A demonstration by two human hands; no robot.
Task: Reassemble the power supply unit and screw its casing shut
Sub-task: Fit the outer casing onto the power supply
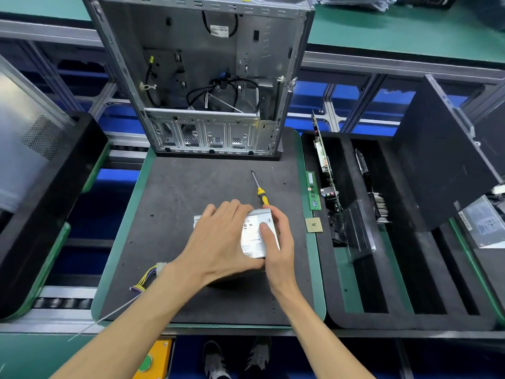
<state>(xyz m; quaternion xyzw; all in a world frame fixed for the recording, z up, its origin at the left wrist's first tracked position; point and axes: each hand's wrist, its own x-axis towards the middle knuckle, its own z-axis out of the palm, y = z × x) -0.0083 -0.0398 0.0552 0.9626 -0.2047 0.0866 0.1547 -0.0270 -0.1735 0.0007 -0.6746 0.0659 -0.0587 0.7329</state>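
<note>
Head view: the silver sheet-metal power supply unit with a white label [255, 231] is seen near the middle of the dark grey foam work mat [177, 201], between both hands. The left hand [218, 239] is laid flat over its top and left part, fingers spread and fairly straight, pressing down. The right hand [276, 242] is curled round the unit's right edge, with the thumb set on the label.

A bundle of yellow and purple wires with a white connector [149, 276] trails from the unit's near left side.

The yellow-and-black-handled screwdriver with a thin steel shaft [261, 194] lies just beyond the unit, at its far right corner. Its long axis runs near to far, handle end towards the person and tip pointing away. It is judged closer to the right hand, whose fingertips are almost at the handle.

Small black screws [284, 183] appear scattered on the mat; whether the casing seam is fully seated cannot be told, being hidden under the hands.
</note>
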